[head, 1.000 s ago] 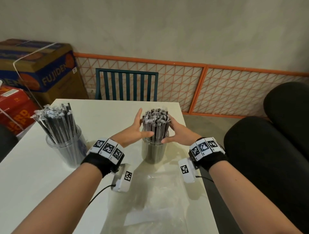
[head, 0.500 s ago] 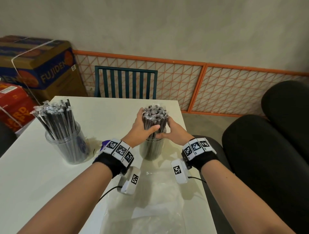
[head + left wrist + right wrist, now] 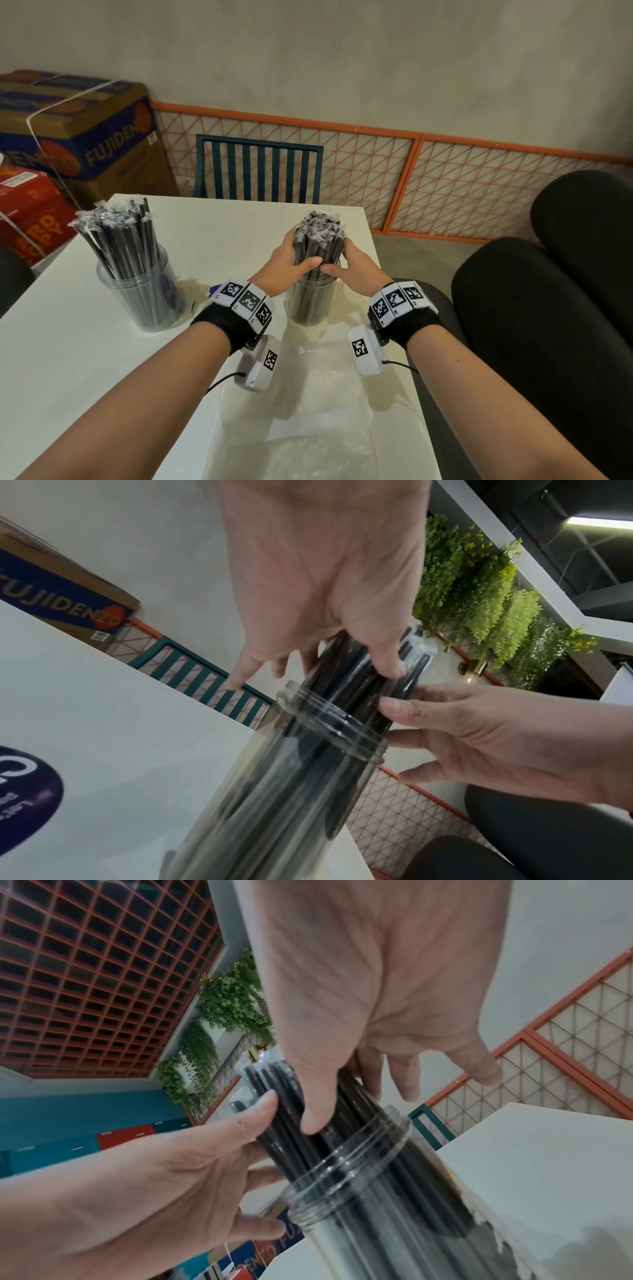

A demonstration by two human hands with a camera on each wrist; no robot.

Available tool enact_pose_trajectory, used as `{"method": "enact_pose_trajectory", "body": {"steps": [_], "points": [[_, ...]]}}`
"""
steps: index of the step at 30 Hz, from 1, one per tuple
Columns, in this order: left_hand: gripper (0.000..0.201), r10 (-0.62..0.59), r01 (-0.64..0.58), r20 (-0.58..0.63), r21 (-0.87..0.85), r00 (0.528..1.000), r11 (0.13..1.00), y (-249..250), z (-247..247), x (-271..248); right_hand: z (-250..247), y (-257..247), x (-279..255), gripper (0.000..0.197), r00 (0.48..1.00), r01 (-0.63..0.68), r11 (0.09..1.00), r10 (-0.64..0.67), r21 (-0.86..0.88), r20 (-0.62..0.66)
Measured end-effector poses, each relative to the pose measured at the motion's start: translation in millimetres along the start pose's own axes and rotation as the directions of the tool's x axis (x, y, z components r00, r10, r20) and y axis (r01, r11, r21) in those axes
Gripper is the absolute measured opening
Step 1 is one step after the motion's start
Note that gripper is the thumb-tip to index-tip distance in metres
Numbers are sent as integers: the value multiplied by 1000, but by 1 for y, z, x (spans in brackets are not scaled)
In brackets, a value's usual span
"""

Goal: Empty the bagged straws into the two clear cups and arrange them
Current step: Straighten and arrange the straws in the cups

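A clear cup (image 3: 310,305) stands near the table's right edge, and a bundle of black wrapped straws (image 3: 318,236) stands upright in it. My left hand (image 3: 286,255) grips the bundle from the left just above the rim, thumb in front. My right hand (image 3: 352,263) grips it from the right, with the thumbs nearly meeting. The wrist views show the straws (image 3: 349,674) rising out of the threaded rim (image 3: 359,1172). A second clear cup (image 3: 144,298) at the left holds straws (image 3: 120,236) that lean left.
An empty clear plastic bag (image 3: 308,411) lies flat on the white table (image 3: 85,377) between my forearms. A teal chair (image 3: 260,171) stands at the far edge. Cardboard boxes (image 3: 78,137) are stacked at the left and black cushions (image 3: 548,308) sit at the right.
Both hands have gone from loosely cupping the straws to clasping them. The bundle is now pressed tighter and stands more upright in the right cup.
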State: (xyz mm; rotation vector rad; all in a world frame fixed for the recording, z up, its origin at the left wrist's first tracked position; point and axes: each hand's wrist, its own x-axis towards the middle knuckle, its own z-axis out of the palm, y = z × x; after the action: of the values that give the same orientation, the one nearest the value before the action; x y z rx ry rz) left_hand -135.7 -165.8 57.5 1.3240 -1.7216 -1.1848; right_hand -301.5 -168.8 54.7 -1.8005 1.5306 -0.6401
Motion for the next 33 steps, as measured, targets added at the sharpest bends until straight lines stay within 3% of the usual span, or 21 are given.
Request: {"method": "enact_pose_trajectory", "body": {"steps": [4, 8, 11, 17, 24, 27, 30, 33], "points": [[61, 10, -10, 59, -13, 998, 1000, 3, -6, 3, -6, -7, 3, 59, 999, 7, 1000, -8, -19, -33], [70, -75, 84, 102, -94, 992, 992, -4, -14, 2, -17, -7, 2, 93, 996, 8, 999, -4, -43, 92], [77, -128, 136, 54, -176, 990, 975, -7, -5, -2, -19, 2, 3, 95, 990, -20, 999, 24, -31, 136], [94, -13, 5, -99, -82, 995, 997, 2, 14, -2, -18, 13, 6, 97, 982, -89, 993, 75, 78, 175], [100, -7, 2, -96, -50, 995, 999, 3, 12, -2, -11, 22, 13, 100, 988, -77, 992, 63, 103, 139], [100, -53, 50, -106, -32, 993, 998, 2, 10, -6, -15, 15, 3, 96, 979, -168, 986, 163, 24, 123], [100, -87, 88, -89, 6, 992, 996, -2, 2, -17, -19, 11, -14, 74, 942, -278, 929, 313, -244, 118], [95, -140, 141, -42, 27, 989, 990, -9, -16, -37, -16, -2, -34, 55, 900, -237, 858, 371, -456, 229]]}}
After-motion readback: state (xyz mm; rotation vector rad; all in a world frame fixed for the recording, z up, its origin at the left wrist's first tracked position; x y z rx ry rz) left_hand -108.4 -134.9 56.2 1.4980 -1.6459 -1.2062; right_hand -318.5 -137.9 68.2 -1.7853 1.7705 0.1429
